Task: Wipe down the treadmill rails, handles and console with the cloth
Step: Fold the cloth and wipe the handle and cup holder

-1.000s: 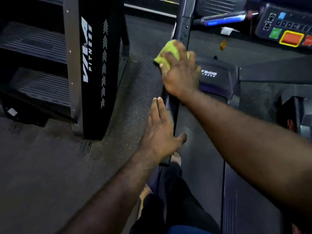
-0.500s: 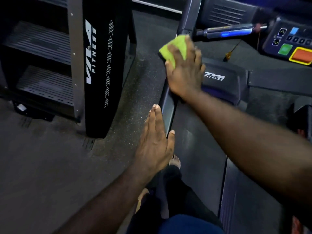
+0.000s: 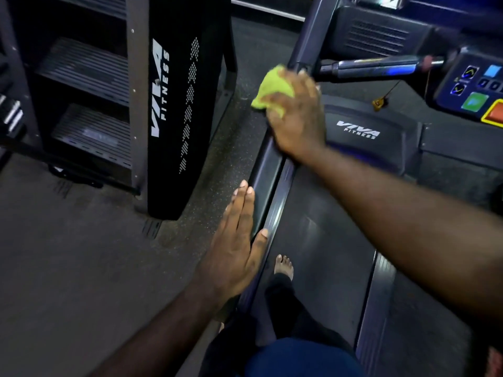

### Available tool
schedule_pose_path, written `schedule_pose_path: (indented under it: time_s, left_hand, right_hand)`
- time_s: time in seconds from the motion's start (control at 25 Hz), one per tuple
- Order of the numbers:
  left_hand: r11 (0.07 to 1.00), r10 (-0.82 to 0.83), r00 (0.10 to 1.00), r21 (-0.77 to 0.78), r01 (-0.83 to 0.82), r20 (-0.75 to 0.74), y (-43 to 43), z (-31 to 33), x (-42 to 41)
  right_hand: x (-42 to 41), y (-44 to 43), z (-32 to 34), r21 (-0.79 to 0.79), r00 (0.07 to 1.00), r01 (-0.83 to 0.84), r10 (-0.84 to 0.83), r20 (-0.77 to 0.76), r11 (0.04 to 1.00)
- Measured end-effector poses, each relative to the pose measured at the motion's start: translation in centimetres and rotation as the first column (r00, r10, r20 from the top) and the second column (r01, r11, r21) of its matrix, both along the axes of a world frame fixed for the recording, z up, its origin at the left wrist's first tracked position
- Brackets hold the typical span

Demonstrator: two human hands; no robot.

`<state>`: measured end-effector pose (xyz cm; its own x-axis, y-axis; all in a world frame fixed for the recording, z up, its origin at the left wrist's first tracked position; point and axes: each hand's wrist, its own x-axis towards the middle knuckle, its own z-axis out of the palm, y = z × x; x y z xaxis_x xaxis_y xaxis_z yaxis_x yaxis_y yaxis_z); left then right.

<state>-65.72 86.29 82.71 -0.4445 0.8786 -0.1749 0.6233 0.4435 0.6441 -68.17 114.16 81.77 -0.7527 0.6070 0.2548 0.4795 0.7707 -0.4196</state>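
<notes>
My right hand [image 3: 296,118] grips the cloth [image 3: 269,88] on the rail [image 3: 268,180], left hand [image 3: 234,248] flat open; wadded, it may miss edges.

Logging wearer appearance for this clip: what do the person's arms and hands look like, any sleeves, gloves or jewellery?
The left hand and right hand are bare: no gloves, rings or wristbands show. The left forearm and right forearm are uncovered to the frame edge, with no sleeves or watch in view. The fingernails are short.
</notes>
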Motion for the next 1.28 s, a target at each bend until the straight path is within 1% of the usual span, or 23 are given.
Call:
schedule_pose_path:
  time_s: [0.04,0.08,0.12,0.2,0.24,0.28,0.32,0.4,0.52,0.6,0.64,0.72,0.76,0.84,0.88,0.92,0.96,1.04,1.08,1.16,1.2,1.24,1.28]
  left_hand:
    - [1.0,-0.007,1.0,0.006,0.007,-0.007,0.0,-0.1,0.1]
    - [1.0,-0.006,1.0,0.004,0.006,-0.003,0.0,-0.1,0.1]
    - [1.0,-0.003,1.0,0.003,0.003,0.016,-0.1,0.0,0.2]
    - [1.0,0.013,0.998,0.024,-0.014,0.064,-0.2,0.3,0.2]
    - [0.999,0.029,0.996,0.029,-0.032,0.087,-0.1,0.3,0.2]
    - [0.998,0.048,0.993,0.028,-0.051,0.108,-0.1,0.4,0.2]
    - [0.998,0.064,0.989,0.021,-0.068,0.133,-0.2,0.5,0.2]
    - [0.997,0.068,0.982,0.022,-0.073,0.178,-0.2,0.5,0.1]
    - [0.996,0.046,0.986,0.066,-0.057,0.158,-0.4,0.0,-0.3]
    - [0.996,0.038,0.987,0.078,-0.051,0.155,-0.2,-0.2,-0.2]
    - [0.995,0.04,0.987,0.084,-0.054,0.155,-0.2,-0.1,-0.1]
    - [0.994,0.061,0.987,0.083,-0.074,0.146,-0.2,0.1,0.0]
    - [0.994,0.069,0.987,0.077,-0.08,0.146,-0.1,0.2,-0.2]
    - [0.994,0.057,0.986,0.078,-0.07,0.156,-0.1,0.1,-0.4]
    - [0.994,0.055,0.985,0.079,-0.069,0.166,-0.1,0.0,-0.4]
    - [0.994,0.05,0.983,0.085,-0.066,0.175,-0.1,-0.1,-0.4]
    - [0.994,0.043,0.983,0.094,-0.061,0.181,-0.1,-0.1,-0.5]
    - [0.994,0.045,0.981,0.085,-0.062,0.186,0.1,-0.1,-0.5]
    - [0.995,0.048,0.982,0.072,-0.062,0.185,0.1,-0.1,-0.4]
    - [0.995,0.053,0.986,0.07,-0.065,0.161,0.2,0.0,-0.3]
    - [0.996,0.049,0.988,0.073,-0.061,0.148,0.2,0.1,-0.3]
    - [0.996,0.043,0.989,0.069,-0.053,0.142,0.2,0.1,-0.3]
    - [0.997,0.037,0.989,0.062,-0.046,0.14,0.3,0.1,-0.4]
  right_hand:
    - [-1.5,2.6,0.6,-0.03,0.997,0.081,-0.081,0.006,0.996]
    - [-2.3,3.6,0.7,-0.086,0.99,0.136,-0.138,-0.021,0.987]
    - [-2.3,3.1,0.3,-0.143,0.978,0.177,-0.19,-0.082,0.974]
    - [0.4,-2.3,-0.6,-0.316,0.917,0.25,-0.329,-0.226,0.915]
    - [2.4,-5.6,-1.1,-0.418,0.877,0.242,-0.381,-0.292,0.876]
    - [4.1,-8.0,-1.6,-0.483,0.867,0.203,-0.386,-0.316,0.852]
    - [5.1,-8.8,-1.6,-0.498,0.885,0.178,-0.36,-0.296,0.849]
    - [3.2,-4.9,-1.0,-0.476,0.905,0.171,-0.329,-0.272,0.863]
    - [-2.7,2.6,0.1,-0.384,0.903,0.306,-0.393,-0.173,0.871]
    - [-3.2,3.7,0.3,-0.421,0.88,0.338,-0.441,-0.175,0.842]
    - [-2.1,2.5,0.1,-0.473,0.863,0.31,-0.453,-0.224,0.825]
    - [1.2,-3.0,-0.3,-0.651,0.815,0.228,-0.508,-0.28,0.724]
    - [2.8,-6.1,-0.6,-0.712,0.798,0.183,-0.525,-0.295,0.678]
    - [3.8,-9.3,-2.3,-0.726,0.783,0.12,-0.514,-0.35,0.677]
    - [3.0,-7.9,-2.8,-0.723,0.769,0.076,-0.501,-0.396,0.687]
    - [1.8,-5.3,-3.5,-0.731,0.762,0.068,-0.508,-0.401,0.679]
    - [0.4,-2.0,-4.0,-0.729,0.744,0.106,-0.541,-0.393,0.676]
    - [-1.0,2.6,-4.8,-0.803,0.72,0.15,-0.62,-0.311,0.576]
    - [-0.8,2.4,-5.2,-0.82,0.72,0.16,-0.633,-0.284,0.55]
    - [1.7,-3.5,-5.3,-0.842,0.728,0.123,-0.624,-0.284,0.526]
    - [3.5,-8.2,-5.0,-0.861,0.732,0.051,-0.606,-0.312,0.506]
    - [5.2,-12.6,-5.1,-0.864,0.74,-0.007,-0.578,-0.343,0.504]
    - [6.4,-14.8,-5.7,-0.853,0.738,-0.015,-0.57,-0.362,0.522]
